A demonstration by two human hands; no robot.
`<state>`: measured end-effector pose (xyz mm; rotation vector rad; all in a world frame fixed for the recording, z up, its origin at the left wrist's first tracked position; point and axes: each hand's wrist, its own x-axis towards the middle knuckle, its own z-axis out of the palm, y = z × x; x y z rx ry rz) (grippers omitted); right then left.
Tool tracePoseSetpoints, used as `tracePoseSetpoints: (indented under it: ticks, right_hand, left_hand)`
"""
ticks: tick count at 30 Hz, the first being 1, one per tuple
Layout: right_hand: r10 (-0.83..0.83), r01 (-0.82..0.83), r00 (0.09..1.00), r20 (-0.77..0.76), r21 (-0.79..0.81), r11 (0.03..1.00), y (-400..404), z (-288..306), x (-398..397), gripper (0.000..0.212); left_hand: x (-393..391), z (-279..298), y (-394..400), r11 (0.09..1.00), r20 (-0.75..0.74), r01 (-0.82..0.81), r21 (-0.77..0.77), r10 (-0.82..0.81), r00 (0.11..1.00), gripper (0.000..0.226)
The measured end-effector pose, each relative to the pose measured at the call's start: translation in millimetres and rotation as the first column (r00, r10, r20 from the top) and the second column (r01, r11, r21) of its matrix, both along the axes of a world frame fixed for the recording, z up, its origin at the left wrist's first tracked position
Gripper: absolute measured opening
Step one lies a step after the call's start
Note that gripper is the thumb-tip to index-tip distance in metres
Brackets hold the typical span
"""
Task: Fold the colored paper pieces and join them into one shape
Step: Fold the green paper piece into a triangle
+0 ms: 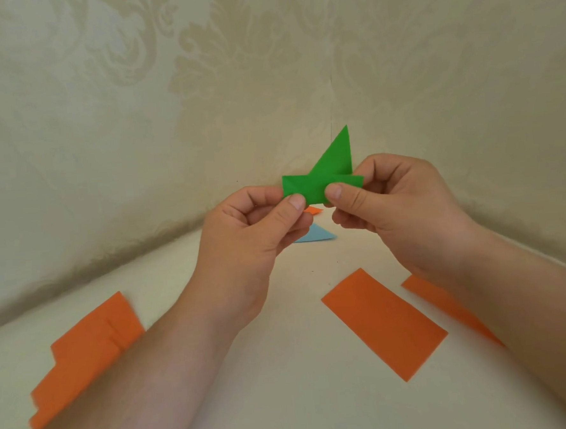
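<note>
Here, no writing or label is showing on any paper. You are holding the green folded piece up in front of the patterned wall, above the pale table. Your left hand is pinching its lower left corner, thumb on the near face, the other fingers curled behind. Your right hand is pinching the lower right part, thumb pressing the near face, fingers bent behind the paper. The piece is showing 1 flat band with 1 triangular flap pointing up.

On the table, 1 orange rectangle is lying right of center. Another orange strip is lying beside it, mostly hidden by your right forearm. Stacked orange sheets are lying at the left, partly covered by your left forearm. Behind your hands, 1 light blue folded piece and 1 small orange scrap are peeking out, shapes hard to make out.
</note>
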<state>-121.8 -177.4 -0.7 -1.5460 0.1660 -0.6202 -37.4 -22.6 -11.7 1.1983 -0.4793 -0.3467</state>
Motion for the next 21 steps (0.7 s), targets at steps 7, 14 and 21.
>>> tracePoseSetpoints:
  ticks: [7,14,21]
  right_hand:
    - [-0.054,0.054,0.998,-0.037,-0.008,0.999,2.5,-1.2,1.0,0.026]
    - [-0.033,0.035,0.998,-0.062,0.041,0.999,1.4,0.0,0.1,0.02]
    - [0.041,-0.03,0.994,-0.102,0.105,0.994,-2.9,4.0,-0.1,0.022]
  left_hand:
    - [0.1,1.8,-0.7,0.999,-0.066,-0.035,0.018,0.036,0.997,0.012]
    - [1.3,1.0,1.6,0.996,0.054,-0.042,0.078,0.038,0.998,0.025]
    - [1.8,2.8,5.5,0.985,0.324,-0.034,0.171,-0.024,0.946,0.027]
